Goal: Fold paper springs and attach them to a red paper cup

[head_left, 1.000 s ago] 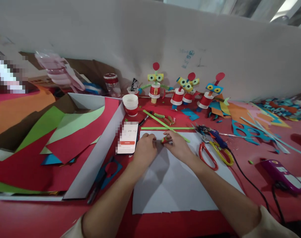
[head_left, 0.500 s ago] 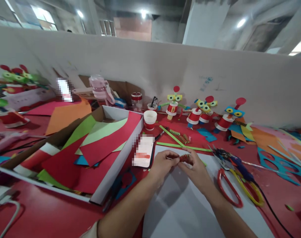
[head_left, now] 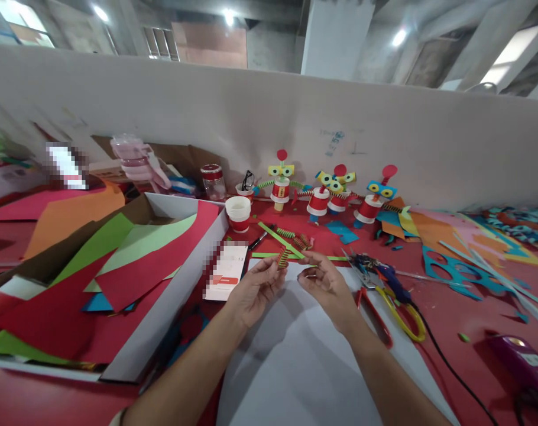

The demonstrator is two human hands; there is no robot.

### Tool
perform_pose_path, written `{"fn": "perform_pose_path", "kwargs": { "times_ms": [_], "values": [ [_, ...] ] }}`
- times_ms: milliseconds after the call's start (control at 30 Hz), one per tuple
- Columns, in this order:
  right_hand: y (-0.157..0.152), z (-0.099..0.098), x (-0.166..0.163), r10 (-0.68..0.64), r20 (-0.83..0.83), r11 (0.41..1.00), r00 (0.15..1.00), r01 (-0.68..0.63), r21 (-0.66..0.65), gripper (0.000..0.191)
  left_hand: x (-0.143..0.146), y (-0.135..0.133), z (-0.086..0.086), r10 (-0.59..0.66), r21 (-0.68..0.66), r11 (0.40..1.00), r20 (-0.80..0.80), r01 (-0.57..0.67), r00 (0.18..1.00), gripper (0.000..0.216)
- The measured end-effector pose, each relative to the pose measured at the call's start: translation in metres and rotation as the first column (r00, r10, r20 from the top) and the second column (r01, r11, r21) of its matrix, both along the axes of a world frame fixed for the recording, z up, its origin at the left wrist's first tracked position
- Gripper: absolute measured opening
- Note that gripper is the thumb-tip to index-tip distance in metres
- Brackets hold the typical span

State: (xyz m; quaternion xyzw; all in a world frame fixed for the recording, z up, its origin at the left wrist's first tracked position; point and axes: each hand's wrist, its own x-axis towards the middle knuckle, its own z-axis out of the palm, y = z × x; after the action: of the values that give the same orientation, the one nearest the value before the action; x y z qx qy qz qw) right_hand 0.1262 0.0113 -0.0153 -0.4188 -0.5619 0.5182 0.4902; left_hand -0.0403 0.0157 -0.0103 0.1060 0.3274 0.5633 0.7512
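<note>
My left hand pinches a small folded paper spring in red and green, held upright at the fingertips. Just to its right, my right hand is off the spring. Its thumb and index finger are curled but apart, close to the end of a green paper strip; whether they touch it I cannot tell. Both hands are above a white sheet. Beyond them lie more paper springs and a black pen. Scissors with coloured handles rest right of my right hand.
A white box of coloured paper stands left, beside a phone. Stacked paper cups and several cup figures line the back. A purple glue gun with a cord, cut-out blue paper and a purple device are right.
The view has turned to the right. Both hands were together at the paper spring; now my left hand alone holds it, raised upright, and my right hand has let go and moved apart.
</note>
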Motion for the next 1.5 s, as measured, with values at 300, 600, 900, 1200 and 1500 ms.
{"fn": "perform_pose_path", "kwargs": {
  "times_ms": [300,600,900,1200,1500],
  "values": [
    [-0.004,0.009,0.002,0.052,-0.079,0.998,0.996,-0.048,0.043,0.045,0.024,-0.006,0.018,-0.062,-0.197,0.978,0.053,0.071,0.997,0.014],
    [-0.003,0.008,0.005,0.012,0.015,0.996,1.0,-0.013,0.089,0.05,0.022,-0.001,0.0,-0.08,-0.056,0.995,0.069,0.083,0.994,0.007],
    [-0.001,0.007,0.006,-0.018,0.003,0.989,1.0,0.017,0.147,0.04,0.026,-0.005,-0.005,-0.152,0.062,0.986,-0.028,0.153,0.988,0.026],
    [0.002,0.006,0.006,-0.163,-0.092,0.986,0.982,0.164,0.006,0.028,0.029,-0.008,-0.005,-0.137,0.138,0.975,-0.241,0.173,0.961,0.026],
    [0.005,0.003,0.007,-0.162,-0.143,0.987,0.976,0.16,-0.027,0.025,0.03,-0.009,-0.001,-0.029,0.146,0.987,-0.248,0.067,0.968,0.026]
  ]
}}
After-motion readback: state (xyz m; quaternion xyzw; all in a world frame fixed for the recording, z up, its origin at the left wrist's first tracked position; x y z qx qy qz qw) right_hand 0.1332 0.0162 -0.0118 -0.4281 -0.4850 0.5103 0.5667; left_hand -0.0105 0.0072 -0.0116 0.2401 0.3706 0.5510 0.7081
